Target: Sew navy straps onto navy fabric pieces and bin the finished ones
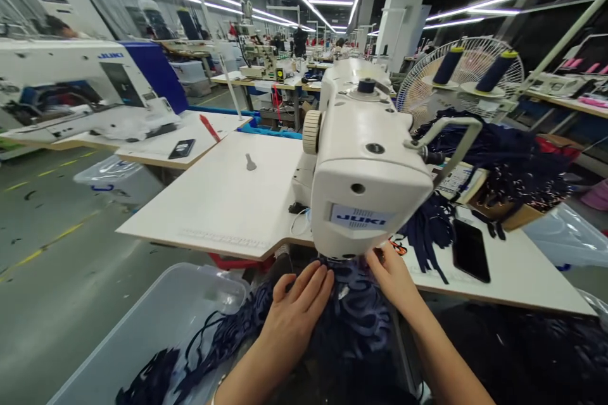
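Note:
A white JUKI sewing machine (370,190) stands in front of me, its head hiding the needle area. My left hand (301,300) lies over navy fabric straps at the left of the head, fingers stretched out close together. On the other side, my right hand (392,275) is closed, its fingertips tucked at the lower right of the head; what they pinch is hidden. Bunched navy straps (361,310) hang between my wrists below the machine. More straps trail left into a clear plastic bin (137,323). Orange-handled scissors (399,247) lie just beyond my right hand.
The white table (228,196) holds a small grey metal piece (250,162). At right are a black phone (470,250), navy straps (430,231) and a cardboard box (506,209) heaped with navy strips. Thread cones (496,71) and a fan (468,63) stand behind.

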The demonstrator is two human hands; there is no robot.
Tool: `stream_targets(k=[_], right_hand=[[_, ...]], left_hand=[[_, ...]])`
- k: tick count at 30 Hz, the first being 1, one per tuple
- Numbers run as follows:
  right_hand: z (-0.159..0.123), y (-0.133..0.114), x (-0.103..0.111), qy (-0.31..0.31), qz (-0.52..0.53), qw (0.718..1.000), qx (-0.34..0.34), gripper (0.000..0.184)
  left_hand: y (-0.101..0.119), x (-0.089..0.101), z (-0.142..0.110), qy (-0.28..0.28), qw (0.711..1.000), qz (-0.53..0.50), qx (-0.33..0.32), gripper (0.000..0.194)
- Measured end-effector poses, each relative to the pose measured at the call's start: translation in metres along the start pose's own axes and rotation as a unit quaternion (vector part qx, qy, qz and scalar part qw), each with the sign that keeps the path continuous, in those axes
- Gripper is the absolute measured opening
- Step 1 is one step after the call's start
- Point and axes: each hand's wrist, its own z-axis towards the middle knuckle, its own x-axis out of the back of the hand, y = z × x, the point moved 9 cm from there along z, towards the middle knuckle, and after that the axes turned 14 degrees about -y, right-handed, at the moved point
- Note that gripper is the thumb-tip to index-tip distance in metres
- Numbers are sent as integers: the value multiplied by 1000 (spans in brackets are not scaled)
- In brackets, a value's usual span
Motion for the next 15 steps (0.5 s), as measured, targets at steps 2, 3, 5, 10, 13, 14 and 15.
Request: stream_targets(k=[2,3,5,10,13,14,15], right_hand=[[0,28,21,26,-20,999,-31,33],[-1,45,33,39,-33,997,-53,33],[-6,82,62,78,-68,988,-113,33],[-17,151,103,126,-166,946,-248,34],[-14,164,102,115,-203,935,-268,32],[-13,165,101,113,-211,932,-272,30],[-12,165,101,112,-217,930,-273,27]], left_hand=[[0,1,1,-1,1000,0,9,47],[0,2,1,-4,1000,4,12,48],[3,2,1,-7,1000,18,10,49],[8,0,4,-7,998,55,10,47],[10,1,6,-6,998,63,11,46],[11,1,6,-4,998,65,10,45],[13,1,7,-4,998,67,8,44]])
